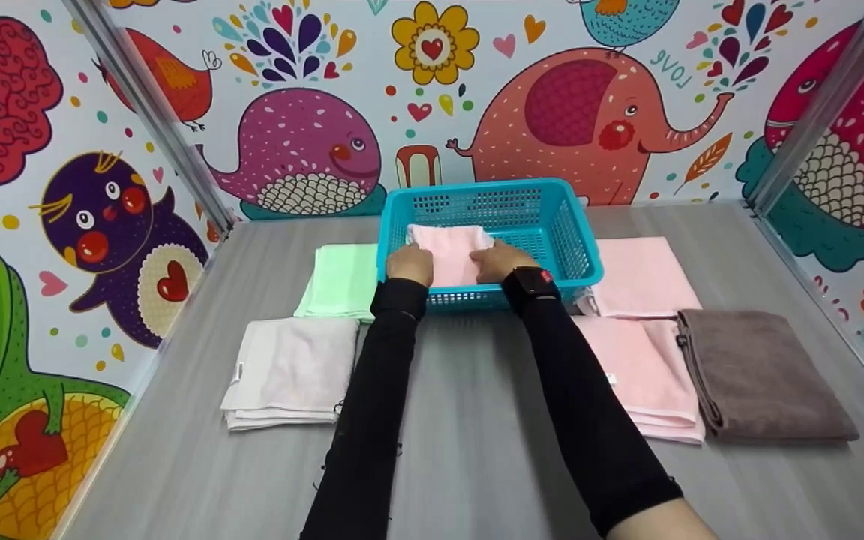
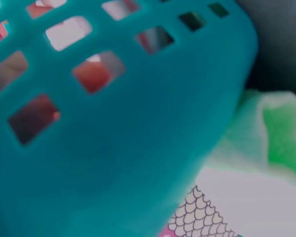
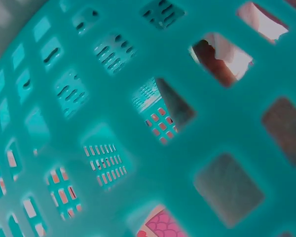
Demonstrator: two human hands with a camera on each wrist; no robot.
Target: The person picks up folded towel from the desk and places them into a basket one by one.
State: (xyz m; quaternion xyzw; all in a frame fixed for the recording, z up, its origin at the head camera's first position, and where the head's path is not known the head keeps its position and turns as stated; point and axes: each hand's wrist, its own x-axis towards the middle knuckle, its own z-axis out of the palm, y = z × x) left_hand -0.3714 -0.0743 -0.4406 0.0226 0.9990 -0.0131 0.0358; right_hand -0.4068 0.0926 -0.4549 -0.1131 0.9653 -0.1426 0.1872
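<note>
A small folded pink towel (image 1: 451,253) is inside the turquoise plastic basket (image 1: 488,192), toward its left half. My left hand (image 1: 410,264) grips the towel's left side, and my right hand (image 1: 503,260) holds its right side with curled fingers. Both wrists pass over the basket's near rim. In the left wrist view the perforated basket wall (image 2: 113,143) hides most of the hand, which shows only in bits through the holes. The right wrist view is likewise filled by the basket wall (image 3: 158,163), with part of the fingers visible through the openings.
Left of the basket lie a folded green towel (image 1: 342,279) and a whitish towel (image 1: 293,367). On the right are two folded pink towels (image 1: 646,276) and a larger brown towel (image 1: 766,375). A cartoon-printed wall (image 1: 432,112) stands behind the grey table (image 1: 469,450).
</note>
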